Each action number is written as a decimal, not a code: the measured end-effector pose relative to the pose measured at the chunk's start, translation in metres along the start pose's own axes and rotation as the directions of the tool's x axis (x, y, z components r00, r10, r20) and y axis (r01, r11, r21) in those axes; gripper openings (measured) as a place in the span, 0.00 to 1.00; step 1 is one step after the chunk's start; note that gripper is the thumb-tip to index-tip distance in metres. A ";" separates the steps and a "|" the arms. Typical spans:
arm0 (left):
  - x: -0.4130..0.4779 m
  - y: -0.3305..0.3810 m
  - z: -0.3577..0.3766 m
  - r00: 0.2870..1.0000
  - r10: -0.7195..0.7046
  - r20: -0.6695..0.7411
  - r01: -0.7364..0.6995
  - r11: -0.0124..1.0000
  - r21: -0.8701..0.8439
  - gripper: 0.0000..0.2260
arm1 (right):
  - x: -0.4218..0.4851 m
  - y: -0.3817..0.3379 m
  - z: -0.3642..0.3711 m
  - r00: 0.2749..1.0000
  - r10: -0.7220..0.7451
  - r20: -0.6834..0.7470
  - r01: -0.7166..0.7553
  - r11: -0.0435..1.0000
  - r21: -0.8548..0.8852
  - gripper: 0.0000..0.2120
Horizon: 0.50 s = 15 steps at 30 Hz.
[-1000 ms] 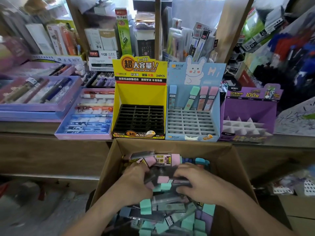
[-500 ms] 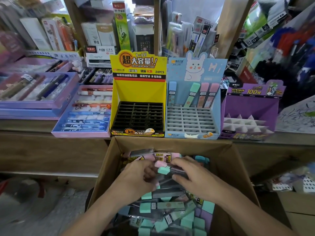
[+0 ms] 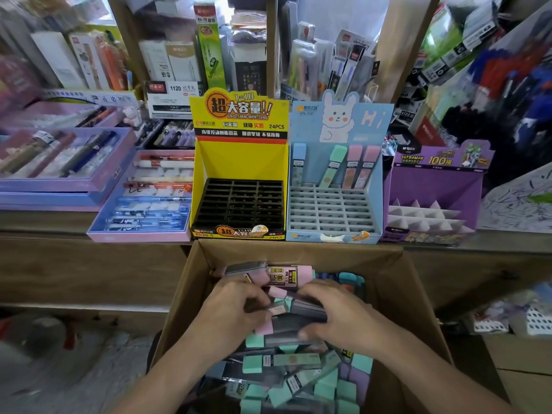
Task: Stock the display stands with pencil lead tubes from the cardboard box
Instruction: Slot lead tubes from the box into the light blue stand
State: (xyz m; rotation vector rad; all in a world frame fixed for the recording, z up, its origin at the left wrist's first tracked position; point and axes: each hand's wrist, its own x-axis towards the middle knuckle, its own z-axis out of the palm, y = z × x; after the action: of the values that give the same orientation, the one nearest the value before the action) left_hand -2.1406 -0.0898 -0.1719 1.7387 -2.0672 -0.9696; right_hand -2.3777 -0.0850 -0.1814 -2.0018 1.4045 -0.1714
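Observation:
A cardboard box (image 3: 191, 297) below the counter is full of loose pencil lead tubes (image 3: 280, 360) with mint, pink and purple caps. Both my hands are down in the box. My left hand (image 3: 230, 316) and my right hand (image 3: 343, 318) each curl round a bundle of dark tubes (image 3: 301, 321) held between them. On the counter stand a yellow display stand (image 3: 239, 162) with an empty black grid, a light blue rabbit stand (image 3: 334, 204) with several tubes in its back row, and a purple stand (image 3: 433, 186) with empty white slots.
Purple and blue trays of pens (image 3: 143, 201) lie on the counter at the left. Shelves behind hold packed stationery (image 3: 185, 64). A wooden counter edge (image 3: 89, 264) runs above the box. Small cartons (image 3: 507, 324) sit at the right.
Both hands have shifted slightly inside the box and closed in on the dark tubes between them. The camera has tilted a little.

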 end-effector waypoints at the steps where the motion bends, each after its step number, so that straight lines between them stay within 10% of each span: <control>1: -0.001 0.000 0.000 0.999 0.033 -0.026 -0.033 0.999 0.005 0.05 | 0.000 0.000 0.000 1.000 -0.001 0.004 0.001 1.000 -0.007 0.25; 9: -0.014 0.016 -0.006 0.952 0.248 -0.178 -0.212 0.957 0.197 0.09 | -0.002 0.004 -0.006 1.000 0.026 -0.012 -0.026 0.999 0.043 0.10; 15: -0.017 0.018 -0.005 0.986 0.166 0.005 -0.161 0.961 -0.223 0.07 | -0.008 0.008 -0.019 0.997 0.064 -0.033 -0.053 0.965 0.258 0.07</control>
State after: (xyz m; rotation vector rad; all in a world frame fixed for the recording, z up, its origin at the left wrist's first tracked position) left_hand -2.1474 -0.0742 -0.1536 1.4276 -1.9923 -1.1263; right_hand -2.3964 -0.0887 -0.1694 -1.7512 1.3883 -0.3527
